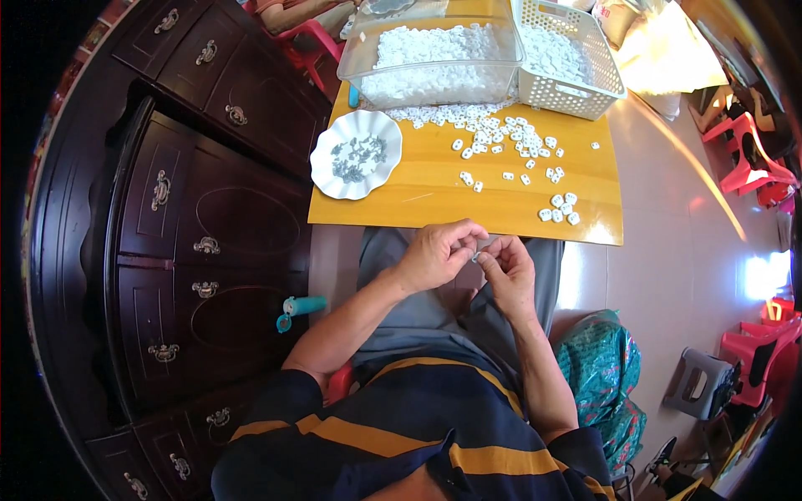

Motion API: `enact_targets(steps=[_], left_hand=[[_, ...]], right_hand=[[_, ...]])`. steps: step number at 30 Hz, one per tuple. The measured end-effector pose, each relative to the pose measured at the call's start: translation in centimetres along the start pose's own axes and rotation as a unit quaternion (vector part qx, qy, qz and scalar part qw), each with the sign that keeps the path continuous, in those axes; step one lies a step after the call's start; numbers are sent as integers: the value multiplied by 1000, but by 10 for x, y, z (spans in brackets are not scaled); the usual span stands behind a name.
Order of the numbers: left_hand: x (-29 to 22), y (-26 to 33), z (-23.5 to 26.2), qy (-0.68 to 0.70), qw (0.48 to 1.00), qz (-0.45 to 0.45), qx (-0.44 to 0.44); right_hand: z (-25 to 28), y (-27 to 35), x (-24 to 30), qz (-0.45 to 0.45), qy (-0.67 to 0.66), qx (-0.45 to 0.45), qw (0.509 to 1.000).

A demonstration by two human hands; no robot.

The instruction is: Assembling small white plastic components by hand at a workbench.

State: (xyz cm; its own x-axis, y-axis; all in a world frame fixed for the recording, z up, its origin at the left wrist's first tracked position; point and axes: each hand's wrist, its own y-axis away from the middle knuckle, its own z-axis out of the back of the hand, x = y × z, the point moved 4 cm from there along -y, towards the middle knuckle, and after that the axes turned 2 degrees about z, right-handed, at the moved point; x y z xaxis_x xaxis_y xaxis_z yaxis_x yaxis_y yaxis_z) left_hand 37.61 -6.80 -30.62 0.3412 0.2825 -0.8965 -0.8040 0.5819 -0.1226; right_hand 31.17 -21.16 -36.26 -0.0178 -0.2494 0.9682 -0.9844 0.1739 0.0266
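Over my lap, just off the table's front edge, my left hand [438, 255] and my right hand [510, 274] meet at the fingertips. Both are closed in a pinch. A tiny pale piece [476, 257] shows between them, at my right thumb; its exact kind is too small to tell. Beyond the hands on the yellow table [418, 213] lies a small group of white oval plastic pieces [558, 209]. More such pieces with dark holes [526, 138] are scattered farther back. To the left, a white scalloped dish [327, 159] holds small grey parts [359, 159].
A clear plastic bin [430, 86] and a white perforated basket [576, 100], both full of white pieces, stand at the table's back. Dark wooden cabinets [213, 221] line the left. A green patterned bag [601, 367] sits right of me. Another person's arm [292, 15] shows at top left.
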Motion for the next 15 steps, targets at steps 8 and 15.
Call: enact_targets(steps=[8, 15], left_hand=[[9, -30, 37, -75, 995, 43, -56], [26, -91, 53, -259, 956, -27, -139]], right_hand=[[2, -3, 5, -12, -35, -19, 999], [5, -2, 6, -14, -29, -32, 999]])
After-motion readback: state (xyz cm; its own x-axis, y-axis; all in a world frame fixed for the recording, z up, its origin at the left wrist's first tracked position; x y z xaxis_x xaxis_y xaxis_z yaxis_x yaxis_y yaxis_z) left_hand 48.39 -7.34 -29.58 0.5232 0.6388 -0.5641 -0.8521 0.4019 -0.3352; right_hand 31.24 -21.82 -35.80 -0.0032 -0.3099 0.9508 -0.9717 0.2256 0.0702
